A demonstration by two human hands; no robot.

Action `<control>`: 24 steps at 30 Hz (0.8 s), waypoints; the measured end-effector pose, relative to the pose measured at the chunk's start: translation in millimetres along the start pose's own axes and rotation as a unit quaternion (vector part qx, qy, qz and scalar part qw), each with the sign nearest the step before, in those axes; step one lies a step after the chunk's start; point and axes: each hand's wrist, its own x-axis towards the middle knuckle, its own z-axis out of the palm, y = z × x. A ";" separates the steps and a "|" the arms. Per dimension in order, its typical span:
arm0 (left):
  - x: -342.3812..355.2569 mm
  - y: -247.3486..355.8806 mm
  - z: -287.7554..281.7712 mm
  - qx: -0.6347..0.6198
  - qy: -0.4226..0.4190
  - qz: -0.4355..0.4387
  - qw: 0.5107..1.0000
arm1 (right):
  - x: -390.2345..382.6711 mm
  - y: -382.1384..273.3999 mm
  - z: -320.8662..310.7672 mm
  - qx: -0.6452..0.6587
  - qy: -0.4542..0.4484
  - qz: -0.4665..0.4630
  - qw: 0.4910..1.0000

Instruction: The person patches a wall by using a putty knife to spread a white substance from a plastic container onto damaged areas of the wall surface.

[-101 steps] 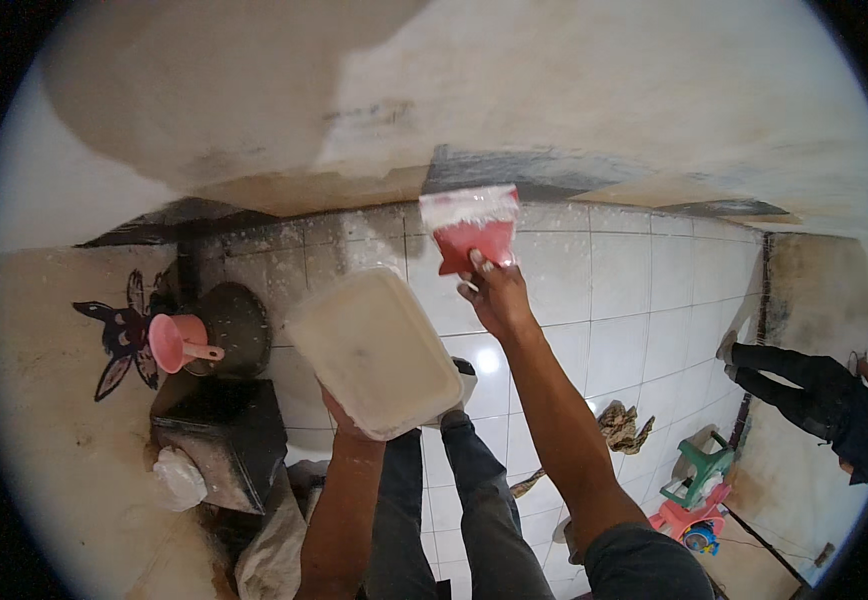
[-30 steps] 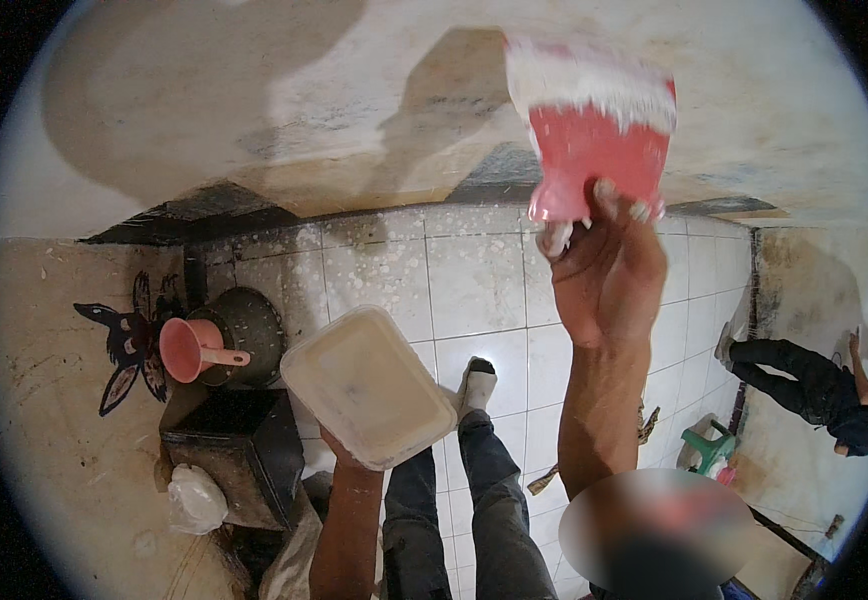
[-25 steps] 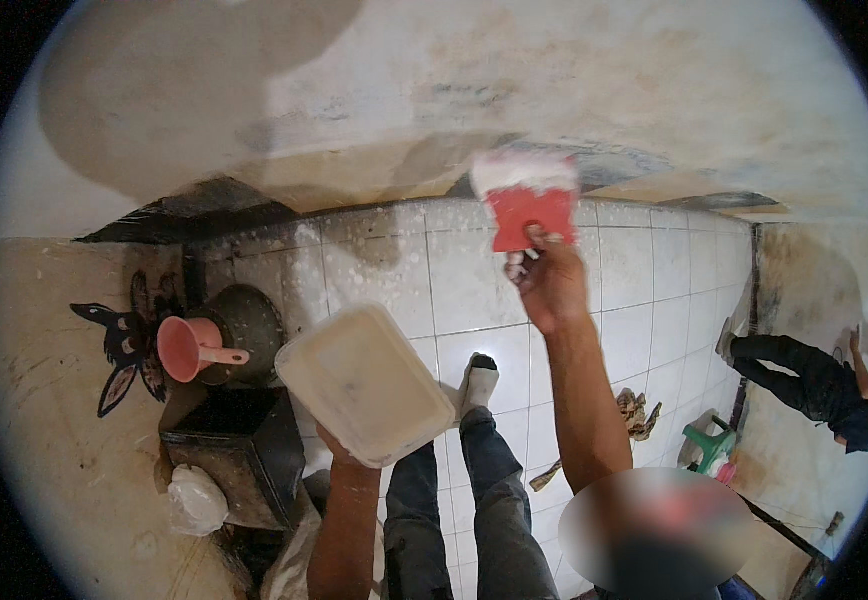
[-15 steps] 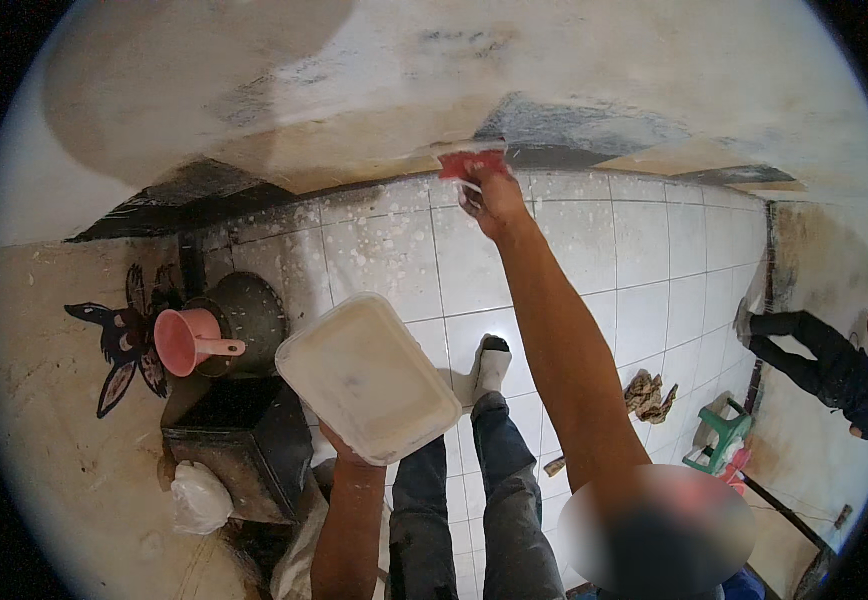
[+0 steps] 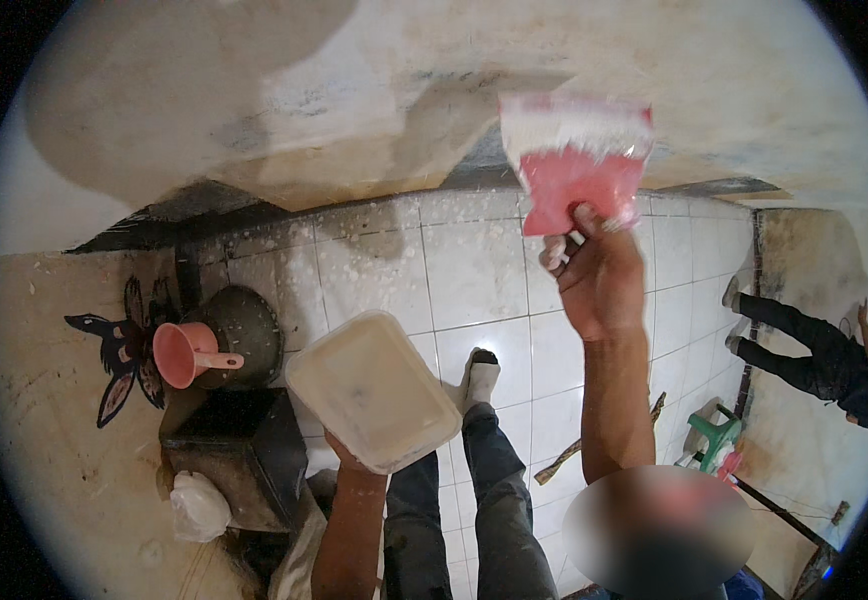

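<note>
- Grips the red scraper, upper centre-right of the frame, in the right hand, closed with the thumb on the near face and fingers curled behind.
- Looks light, thin and slightly springy; probably slick around the white paste at the upper edge, so best held by the bare lower end.
- Holds the shallow tub, centre-left, in the left hand at the lower edge; likely heavier and smooth, best kept level.
- Cannot make out the left fingers beneath, nor contact between scraper and wall; blurred over the right upper arm, lower right.
</note>
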 end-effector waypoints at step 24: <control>13.9 -32.9 -1.5 0.103 0.081 0.047 0.990 | 24.2 -69.2 -39.0 0.001 -0.028 -0.054 0.998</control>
